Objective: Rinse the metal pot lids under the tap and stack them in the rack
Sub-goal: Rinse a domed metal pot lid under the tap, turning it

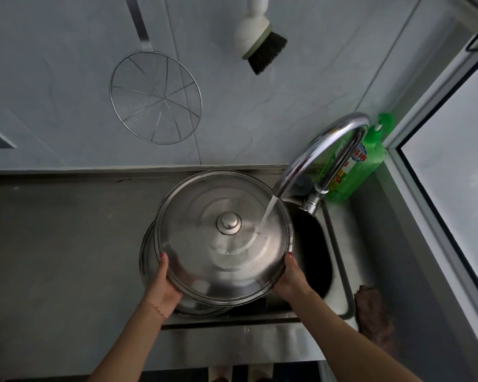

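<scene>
From the head camera, the only writing in view is on the label of the one green dish-soap bottle [367, 164] at centre right, where two characters read "洗用" or similar; the rest of the label is hidden behind the tap [326, 155], and no brand can be made out. One large steel pot lid [204, 260] sits at the centre of the frame, knob side up, held over the sink [340, 271] with the tap's stream of water [267, 216] landing just right of its single round knob [229, 222]. Below it, at lower left, the rim of a second metal piece [145, 260] shows, though whether it is a lid or a pot cannot be told. The left hand [164, 288] grips the lid's lower left edge, thumb over the rim, and the right hand [290, 277] grips the lower right edge in the same way. On the grey wall hang one wire skimmer [156, 97] at upper left and one white-handled brush with black bristles [260, 41] at top centre. One brown cloth [373, 310] lies on the sink's ledge at lower right, beside a window [453, 172].
</scene>
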